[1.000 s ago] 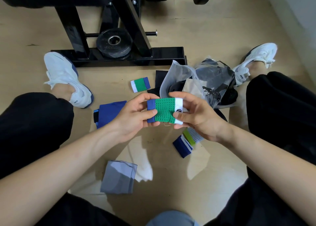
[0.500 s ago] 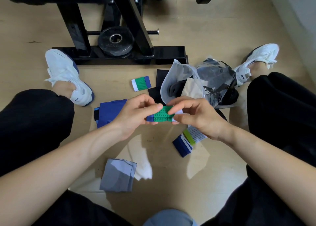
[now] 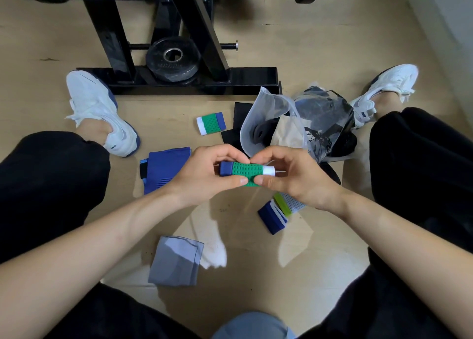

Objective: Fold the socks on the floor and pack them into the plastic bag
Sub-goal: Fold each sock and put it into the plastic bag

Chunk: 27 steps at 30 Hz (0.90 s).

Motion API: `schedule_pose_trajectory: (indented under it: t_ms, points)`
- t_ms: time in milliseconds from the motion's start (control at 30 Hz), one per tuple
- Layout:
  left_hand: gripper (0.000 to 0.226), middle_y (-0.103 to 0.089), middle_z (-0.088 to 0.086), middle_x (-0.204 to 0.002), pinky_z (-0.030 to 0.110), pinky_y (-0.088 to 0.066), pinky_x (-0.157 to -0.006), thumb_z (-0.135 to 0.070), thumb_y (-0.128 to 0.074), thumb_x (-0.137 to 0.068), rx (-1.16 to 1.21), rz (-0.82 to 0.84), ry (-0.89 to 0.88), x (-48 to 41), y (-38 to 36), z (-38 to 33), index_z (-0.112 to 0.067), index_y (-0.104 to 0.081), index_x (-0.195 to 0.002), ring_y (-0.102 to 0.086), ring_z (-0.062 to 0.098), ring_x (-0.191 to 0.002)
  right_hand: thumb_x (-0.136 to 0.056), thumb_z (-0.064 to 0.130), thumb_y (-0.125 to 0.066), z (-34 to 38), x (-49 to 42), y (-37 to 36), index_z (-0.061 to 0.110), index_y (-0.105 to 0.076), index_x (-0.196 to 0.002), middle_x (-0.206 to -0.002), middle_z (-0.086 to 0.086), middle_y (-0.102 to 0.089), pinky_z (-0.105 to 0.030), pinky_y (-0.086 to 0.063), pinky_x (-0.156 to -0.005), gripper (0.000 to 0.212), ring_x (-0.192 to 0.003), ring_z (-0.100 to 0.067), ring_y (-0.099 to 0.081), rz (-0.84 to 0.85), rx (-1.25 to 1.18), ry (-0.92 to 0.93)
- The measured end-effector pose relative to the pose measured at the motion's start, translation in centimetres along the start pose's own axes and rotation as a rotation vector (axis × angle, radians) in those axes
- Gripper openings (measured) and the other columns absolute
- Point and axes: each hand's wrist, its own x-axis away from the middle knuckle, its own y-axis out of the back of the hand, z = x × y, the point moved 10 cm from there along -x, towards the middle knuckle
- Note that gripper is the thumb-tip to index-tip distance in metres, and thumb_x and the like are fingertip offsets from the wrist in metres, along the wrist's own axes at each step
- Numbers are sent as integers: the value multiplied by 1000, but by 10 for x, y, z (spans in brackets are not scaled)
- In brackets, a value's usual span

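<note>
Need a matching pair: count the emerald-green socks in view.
2: the held sock, between left hand and right hand; the floor sock, left of the plastic bag. More may hide inside.

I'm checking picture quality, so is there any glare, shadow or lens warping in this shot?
Head view: sharp overall, the held green sock crisp; the wide-angle lens bows the edges; bright light patches lie on the floor; the plastic bag catches mild glare.

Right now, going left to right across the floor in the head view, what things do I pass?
Left white shoe → blue folded sock → small green folded sock → plastic bag → right white shoe.
</note>
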Motion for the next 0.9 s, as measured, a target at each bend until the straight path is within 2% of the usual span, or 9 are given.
schedule_pose_trajectory:
  t_ms: [67, 233, 367, 500, 567, 633, 733, 833, 900]
  points:
    - [29, -75, -6, -95, 40, -59, -83, -8, -84, -78, -96, -6, -51, 2, 0, -3, -21, -73, -102, -70, 15, -92, -80, 1, -79, 0, 1, -2, 9, -68, -105, -98, -2, -70, -35, -56, -77, 29, -91, -31, -65, 7, 88, -5]
    - [33, -75, -7, -102, 51, -58, -87, -12, -83, -78, -130, 13, -80, 4, 2, -2, -36, -71, -97, -71, 13, -102, -77, 4, -83, -2, 2, -8, 12, -63, -111, -115, 1, -68, -35, -55, -76, 40, -80, -14, -61, 90, 97, -46]
    - [34, -73, -7, -111, 37, -55, -97, 1, -83, -75, -116, 45, -159, 3, -1, -9, -24, -74, -96, -67, 13, -111, -80, 1, -80, -1, 2, -3, 1, -62, -104, -103, -13, -70, -31, -56, -87, 30, -92, -22, -69, 74, 43, -47]
    - [28, -71, -12, -106, 27, -56, -83, -3, -84, -76, -214, 84, -129, 4, 1, 1, -22, -75, -95, -66, 10, -105, -88, 0, -71, -7, -2, 15, 2, -67, -98, -96, -16, -71, -34, -57, -87, 10, -89, -25, -69, -32, 113, -48]
    - [29, -72, -16, -97, 26, -55, -75, -7, -84, -77, -282, 40, -67, 3, 13, 11, -29, -74, -93, -66, 3, -94, -88, -6, -67, -14, -2, 19, 4, -69, -100, -95, -13, -73, -38, -59, -85, 15, -87, -24, -72, 1, 159, -89]
    - [32, -72, -17, -92, 21, -53, -68, -8, -84, -77, -306, -48, -21, 1, 29, 19, -35, -71, -89, -66, -3, -84, -90, -7, -65, -20, 1, 17, 5, -69, -107, -108, -7, -71, -38, -62, -78, 20, -87, -21, -75, 75, 130, -168]
    - [27, -74, -15, -93, 27, -58, -75, -9, -84, -77, -275, -127, 13, -5, 43, 27, -28, -73, -92, -68, -1, -88, -94, -2, -62, -18, 4, 15, 7, -69, -112, -125, 0, -64, -32, -62, -63, 21, -85, -24, -76, 115, 107, -207]
    - [26, -74, -15, -95, 28, -59, -80, -11, -86, -77, -240, -145, 16, -8, 42, 26, -23, -74, -96, -70, 2, -93, -94, 2, -63, -16, 4, 24, 12, -71, -103, -98, 3, -72, -29, -58, -52, 16, -72, -23, -75, 61, 167, -185]
    - [25, -74, -12, -96, 28, -59, -82, -12, -85, -78, -195, -145, 13, -10, 37, 24, -23, -73, -97, -70, 4, -95, -91, 4, -68, -1, 3, 43, 20, -72, -94, -82, 8, -71, -20, -50, -53, 17, -60, -13, -68, -115, 325, -48]
